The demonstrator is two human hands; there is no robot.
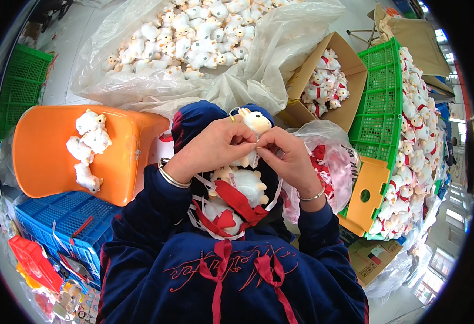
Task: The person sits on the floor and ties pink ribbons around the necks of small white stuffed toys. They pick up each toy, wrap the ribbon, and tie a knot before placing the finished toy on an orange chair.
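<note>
White plush lamb toy (254,123), horned and pale-faced, was held upright above the lap, pinched between both hands at neck height. Left hand (215,147) was closed around the toy's body from the left, thumb and fingers pressed near the neck; right hand (286,154) met it from the right, fingertips narrowed to a pinch on something too small to make out, probably a thin ribbon or thread. Looked like a tying or fastening step at the neck. Best done, judging from this, with the left grip kept firm so the toy cannot twist, and with the right pinch kept close to the neck so the fastening sits snug and centred under the chin.

Just below lay more plush lambs with red ribbon (236,198) and loose white strips across the lap. Further left sat an orange plastic chair (42,156) carrying three white toys (88,148), with a blue crate (58,216) beneath. To the right stood a green crate (380,102) stacked with finished red-scarfed toys, and a cardboard box (350,70) holding more. Ahead spread a clear plastic bag (280,48) heaped with unfinished white toys.
</note>
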